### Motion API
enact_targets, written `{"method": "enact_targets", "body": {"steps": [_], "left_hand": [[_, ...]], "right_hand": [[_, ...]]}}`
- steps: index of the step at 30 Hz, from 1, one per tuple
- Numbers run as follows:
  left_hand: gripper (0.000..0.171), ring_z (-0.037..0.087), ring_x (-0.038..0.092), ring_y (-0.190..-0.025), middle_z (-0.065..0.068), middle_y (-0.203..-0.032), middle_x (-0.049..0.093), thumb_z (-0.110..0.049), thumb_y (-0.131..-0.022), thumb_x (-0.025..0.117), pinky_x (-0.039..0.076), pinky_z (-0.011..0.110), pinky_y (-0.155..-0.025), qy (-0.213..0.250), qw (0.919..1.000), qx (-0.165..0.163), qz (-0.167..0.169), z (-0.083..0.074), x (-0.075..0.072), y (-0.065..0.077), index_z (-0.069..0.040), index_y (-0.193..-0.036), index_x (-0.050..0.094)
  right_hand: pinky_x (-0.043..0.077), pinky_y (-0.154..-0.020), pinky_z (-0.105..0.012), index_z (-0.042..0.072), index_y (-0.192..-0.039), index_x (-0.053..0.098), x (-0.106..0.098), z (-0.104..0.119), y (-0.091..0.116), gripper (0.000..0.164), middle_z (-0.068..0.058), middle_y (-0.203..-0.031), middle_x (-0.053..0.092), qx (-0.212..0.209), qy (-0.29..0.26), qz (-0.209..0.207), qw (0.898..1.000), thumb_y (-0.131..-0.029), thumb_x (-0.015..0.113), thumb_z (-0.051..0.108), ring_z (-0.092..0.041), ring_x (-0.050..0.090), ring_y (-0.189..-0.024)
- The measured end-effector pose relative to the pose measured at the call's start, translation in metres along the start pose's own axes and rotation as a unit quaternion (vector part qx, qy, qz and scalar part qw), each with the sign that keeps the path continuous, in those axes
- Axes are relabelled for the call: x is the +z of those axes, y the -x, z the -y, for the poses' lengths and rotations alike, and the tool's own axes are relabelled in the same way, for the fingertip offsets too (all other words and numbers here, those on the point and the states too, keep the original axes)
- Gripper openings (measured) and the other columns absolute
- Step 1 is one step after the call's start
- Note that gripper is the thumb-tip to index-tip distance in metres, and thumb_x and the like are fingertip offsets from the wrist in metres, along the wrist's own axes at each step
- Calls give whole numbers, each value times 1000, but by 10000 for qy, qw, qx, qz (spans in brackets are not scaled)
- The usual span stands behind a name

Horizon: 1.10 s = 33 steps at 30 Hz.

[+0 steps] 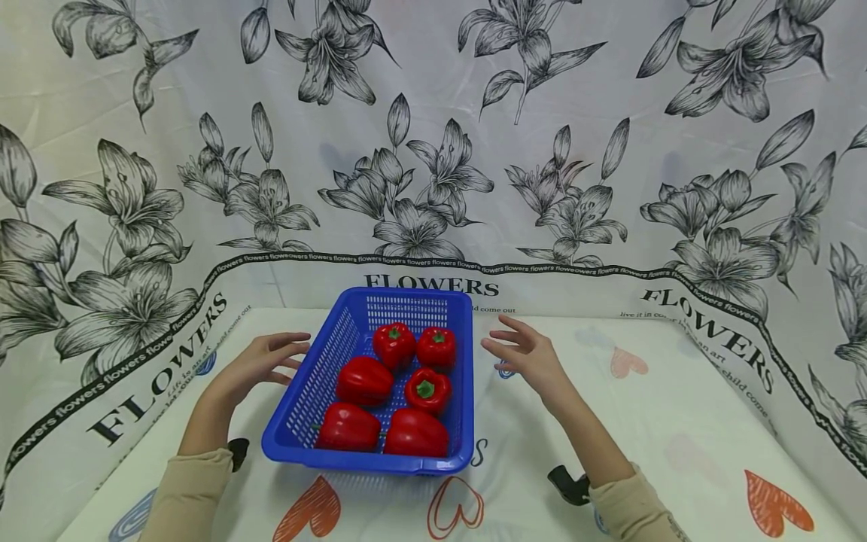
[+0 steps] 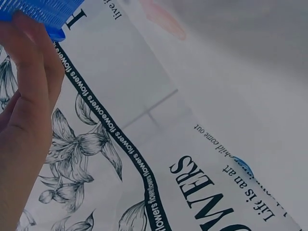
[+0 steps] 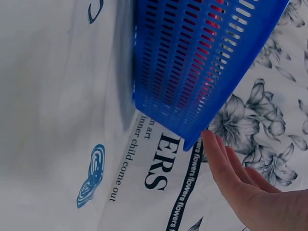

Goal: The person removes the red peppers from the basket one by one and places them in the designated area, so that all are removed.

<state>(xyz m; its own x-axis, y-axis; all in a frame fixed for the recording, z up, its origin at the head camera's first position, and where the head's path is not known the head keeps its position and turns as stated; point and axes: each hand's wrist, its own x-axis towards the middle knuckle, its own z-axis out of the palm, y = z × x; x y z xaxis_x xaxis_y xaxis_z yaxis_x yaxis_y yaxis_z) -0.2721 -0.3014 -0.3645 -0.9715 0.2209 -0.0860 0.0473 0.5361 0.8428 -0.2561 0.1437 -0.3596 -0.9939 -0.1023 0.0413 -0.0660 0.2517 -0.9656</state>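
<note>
Beige sleeves (image 1: pixel 190 493) occupy the lower left and lower right of the head view, nearest the camera. At the centre of the frame, a blue perforated plastic basket (image 1: pixel 469 384) stands on the heart-printed surface (image 1: pixel 576 410). It contains six red bell peppers (image 1: pixel 364 381), arranged loosely in three pairs from front to back.

Left hand (image 1: pixel 260 363): left of centre, just beside the basket's left rim; fingers slightly bent, apart, clamped on nothing. Whether a fingertip touches the rim cannot be told. Right hand (image 1: pixel 531 357): right of centre, near the opposite rim with a gap visible; fingers loosely spread, holding nothing.

Caution: should the basket be lifted, uneven hand height would probably tilt it, sending the unsecured peppers rolling toward the low end. Fingertips placed only under the rim edge may slip under the load. Pushing with one hand alone is likely to slide or rotate the basket.
</note>
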Motion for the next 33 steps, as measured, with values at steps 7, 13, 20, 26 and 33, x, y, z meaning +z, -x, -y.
{"method": "enact_targets", "body": {"steps": [7, 13, 20, 26, 33], "left_hand": [[65, 23, 66, -106, 29, -141, 49, -42, -100, 49, 59, 34, -80, 123, 9999, -40, 32, 1, 0, -1, 1, -147, 36], [63, 19, 66, -101, 28, -137, 52, -41, -100, 48, 58, 33, -79, 194, 9998, -64, 65, 3, 1, -2, 1, -147, 38], [62, 16, 67, -96, 23, -127, 61, -40, -101, 48, 58, 33, -79, 304, 9994, -90, 133, 6, 2, -3, 0, -147, 38], [62, 15, 67, -95, 21, -124, 63, -40, -100, 49, 57, 33, -79, 405, 9990, -71, 172, 10, 2, -3, -1, -148, 37], [63, 14, 68, -94, 7, -112, 69, -37, -100, 51, 58, 34, -80, 605, 9979, -11, 214, 12, 2, -3, -1, -149, 34]], "right_hand": [[55, -91, -41, 20, -147, 42, 9, 1, 2, 72, -14, -133, 63, 5, -78, 2, 10000, -86, 73, 41, -28, 65, -118], [55, -91, -41, 21, -146, 43, 16, 1, 4, 70, -13, -135, 61, -112, -181, 118, 9997, -86, 72, 41, -27, 65, -118], [56, -90, -40, 21, -146, 44, 22, 6, 7, 67, -13, -135, 61, -164, -276, 229, 9992, -87, 72, 39, -27, 64, -118], [55, -92, -41, 22, -146, 43, 26, 7, 11, 68, -11, -135, 62, -210, -295, 272, 9990, -87, 72, 40, -26, 65, -117], [48, -101, -47, 21, -146, 44, 29, 9, 13, 66, -10, -132, 64, -206, -299, 266, 9990, -88, 71, 37, -24, 66, -117]]}}
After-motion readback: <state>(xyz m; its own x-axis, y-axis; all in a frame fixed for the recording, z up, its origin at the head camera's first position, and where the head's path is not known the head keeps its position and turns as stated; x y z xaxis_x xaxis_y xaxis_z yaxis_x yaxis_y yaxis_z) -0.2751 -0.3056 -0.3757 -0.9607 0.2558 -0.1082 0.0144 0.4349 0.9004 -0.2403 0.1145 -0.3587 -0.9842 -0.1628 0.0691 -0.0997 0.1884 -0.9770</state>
